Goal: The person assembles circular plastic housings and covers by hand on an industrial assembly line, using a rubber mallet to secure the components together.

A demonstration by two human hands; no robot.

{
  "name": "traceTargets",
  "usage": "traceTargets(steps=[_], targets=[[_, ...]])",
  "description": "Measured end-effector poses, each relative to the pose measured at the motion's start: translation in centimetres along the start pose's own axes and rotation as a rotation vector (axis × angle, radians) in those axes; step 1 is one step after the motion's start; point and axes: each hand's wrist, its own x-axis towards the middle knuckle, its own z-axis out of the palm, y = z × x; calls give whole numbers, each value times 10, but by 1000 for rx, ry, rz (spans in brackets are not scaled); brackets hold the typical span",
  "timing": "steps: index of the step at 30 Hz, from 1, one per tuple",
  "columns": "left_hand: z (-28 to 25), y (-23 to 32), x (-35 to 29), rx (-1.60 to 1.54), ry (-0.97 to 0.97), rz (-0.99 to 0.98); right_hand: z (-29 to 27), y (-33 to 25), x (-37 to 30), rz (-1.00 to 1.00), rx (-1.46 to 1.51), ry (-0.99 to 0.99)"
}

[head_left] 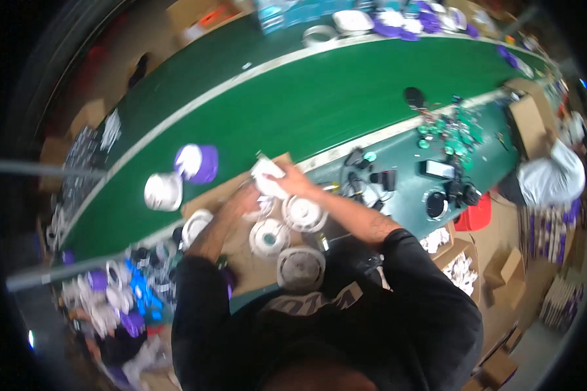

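Note:
My right hand (292, 181) is closed on a white plastic part (266, 174) above the far edge of a cardboard sheet (249, 262). Close beside it, my left hand (246, 197) is at a white round part (262, 210); motion blurs its fingers, so its grip is unclear. Around my hands lie more white round plastic housings: one with a ring-shaped top (304, 214), one with a dark centre hole (269, 238), and a greyish disc (301, 268) nearest my body. Another white round piece (197, 227) sits by my left forearm.
A green conveyor belt (346, 85) curves across beyond the cardboard, carrying a white cup-shaped part (163, 191) and a purple-and-white one (197, 163). Right of me are small green parts (460, 130), black pieces and a red bin (474, 214). A co-worker (554, 169) handles a cardboard box (531, 120).

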Motion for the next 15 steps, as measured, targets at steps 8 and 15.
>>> traceTargets(steps=[8,15], targets=[[4,-10,0,84,3,-128,-2,-11,0,25,36,-43],[22,0,-26,-155,362,-109,6,-15,1,-28,49,-21]])
